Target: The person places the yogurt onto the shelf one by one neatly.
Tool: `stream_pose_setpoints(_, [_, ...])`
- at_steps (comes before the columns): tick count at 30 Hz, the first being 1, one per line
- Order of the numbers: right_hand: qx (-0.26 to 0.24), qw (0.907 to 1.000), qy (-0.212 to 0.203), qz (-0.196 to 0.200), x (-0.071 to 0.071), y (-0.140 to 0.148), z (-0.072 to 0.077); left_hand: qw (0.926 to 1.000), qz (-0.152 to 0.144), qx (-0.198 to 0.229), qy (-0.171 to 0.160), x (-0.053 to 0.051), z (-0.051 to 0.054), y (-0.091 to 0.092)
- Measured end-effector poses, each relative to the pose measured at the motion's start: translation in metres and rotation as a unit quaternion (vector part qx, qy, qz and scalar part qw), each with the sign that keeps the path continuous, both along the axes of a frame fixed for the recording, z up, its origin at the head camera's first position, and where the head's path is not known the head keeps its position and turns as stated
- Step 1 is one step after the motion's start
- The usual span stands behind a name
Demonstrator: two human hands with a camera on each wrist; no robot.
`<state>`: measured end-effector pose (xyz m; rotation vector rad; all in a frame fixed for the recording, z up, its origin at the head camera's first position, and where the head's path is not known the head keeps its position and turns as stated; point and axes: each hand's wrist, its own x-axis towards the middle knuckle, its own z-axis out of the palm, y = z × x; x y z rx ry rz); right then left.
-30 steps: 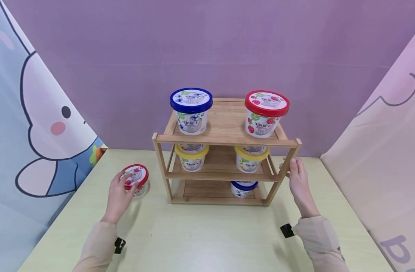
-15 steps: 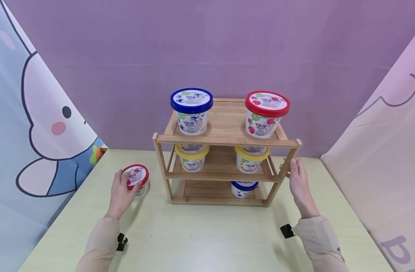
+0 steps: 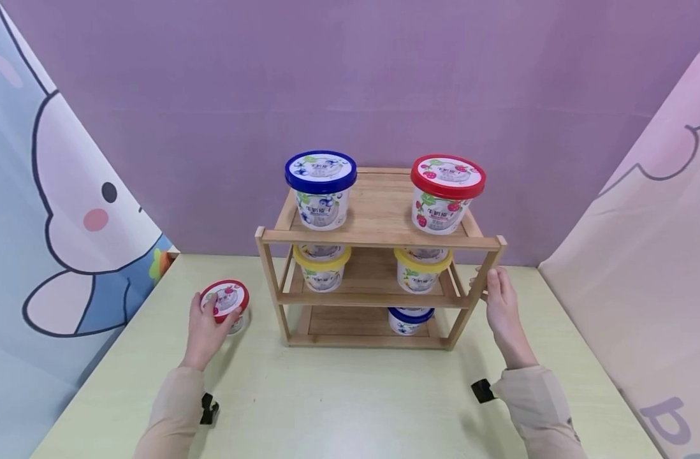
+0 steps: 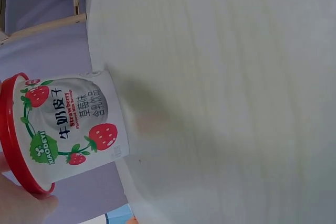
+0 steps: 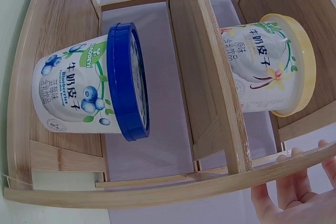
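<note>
At the left, my left hand (image 3: 206, 330) grips the red lid of a strawberry milk tub (image 3: 225, 299), thumb and fingers around its rim. In the left wrist view the tub (image 4: 68, 124) stands upright on the table, strawberries printed on its white side. My right hand (image 3: 503, 312) holds the right front post of a three-tier wooden shelf (image 3: 379, 239). In the right wrist view, its fingers (image 5: 286, 195) curl over the wooden post; part of the hand lies outside that view.
On the shelf's top stand a blue-lidded tub (image 3: 321, 191) and a red-lidded tub (image 3: 446, 194). Two yellow-lidded tubs, left (image 3: 322, 268) and right (image 3: 421, 271), occupy the middle tier. One blue-lidded tub (image 3: 408, 320) sits at the bottom right. A purple backdrop (image 3: 350, 83) hangs behind.
My left hand has shifted slightly right, and its fingers have settled around the lid's rim. The tub stays in its spot on the table. My right hand keeps its hold on the post.
</note>
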<state>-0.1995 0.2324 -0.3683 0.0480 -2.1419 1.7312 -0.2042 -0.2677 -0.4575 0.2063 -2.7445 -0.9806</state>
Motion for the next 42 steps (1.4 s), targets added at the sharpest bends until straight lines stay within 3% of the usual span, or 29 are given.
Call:
stream_pose_setpoints(23, [0.003,1.0,0.0,0.002,0.0,0.0,-0.001,0.9994,-0.03,0.019,-0.005,-0.002,0.002,-0.012])
stream_pose_setpoints(27, [0.009,1.0,0.002,-0.002,0.001,0.001,0.001,0.9987,-0.018,0.043,-0.02,-0.004,0.001,-0.009])
stream_pose_setpoints(32, [0.012,0.9999,0.001,-0.003,0.001,0.001,0.001,0.9966,0.026,0.069,-0.035,-0.009,-0.003,-0.005])
stream_pose_setpoints(37, [0.007,1.0,0.0,-0.001,0.0,0.0,0.0,0.9953,0.063,0.071,-0.019,-0.013,-0.007,-0.002])
stream_pose_setpoints(42, [0.007,1.0,-0.001,-0.001,-0.001,0.0,-0.001,0.9949,0.068,0.074,-0.009,-0.015,-0.009,-0.002])
